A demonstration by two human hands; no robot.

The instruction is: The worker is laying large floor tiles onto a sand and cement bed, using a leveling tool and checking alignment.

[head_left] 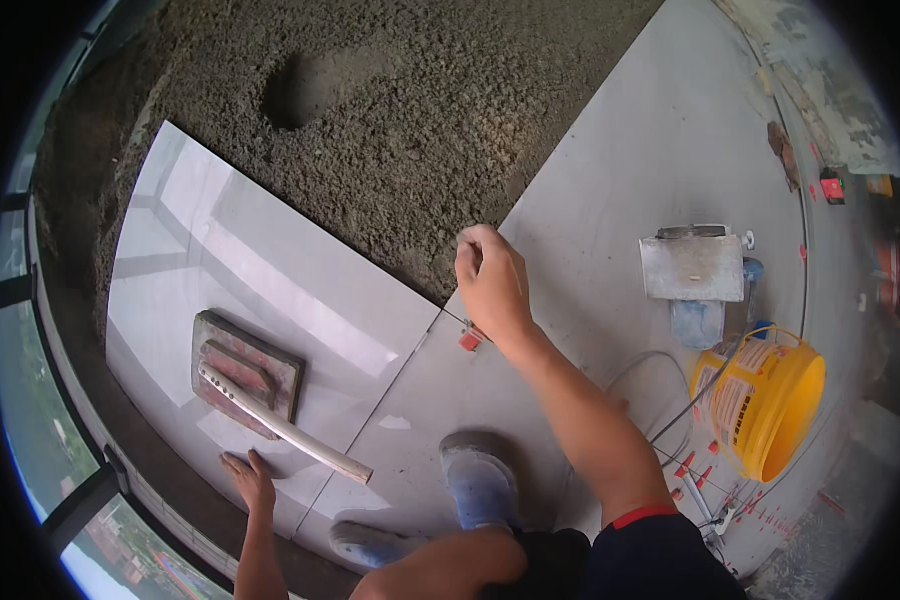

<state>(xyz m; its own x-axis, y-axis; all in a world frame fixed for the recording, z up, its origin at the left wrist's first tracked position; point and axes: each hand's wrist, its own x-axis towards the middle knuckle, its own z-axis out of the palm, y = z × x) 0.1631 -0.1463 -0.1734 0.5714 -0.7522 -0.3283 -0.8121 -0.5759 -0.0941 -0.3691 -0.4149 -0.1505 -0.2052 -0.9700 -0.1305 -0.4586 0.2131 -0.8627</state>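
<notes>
My left hand (251, 481) lies on the near-left edge of a glossy pale tile (300, 290), fingers apart and nothing in it. Close by on that tile rests a square, padded tamping block (248, 375) with a long pale handle (285, 430). Over the far edge of the neighbouring grey tile (620, 240), beside the grey mortar bed (410, 150), is my right hand (493, 283). Its fingers are curled closed; what they hold, if anything, is hidden. A small red tile spacer (470, 339) sits at the joint just below my right wrist.
A yellow bucket (765, 405) lies tipped at the right, with a cable running past it. Behind it stands a metal plate tool (692, 268) with a blue part. Several red spacers (705, 472) are scattered nearby. My booted foot (480, 475) stands on the tile. Windows (45, 370) line the left.
</notes>
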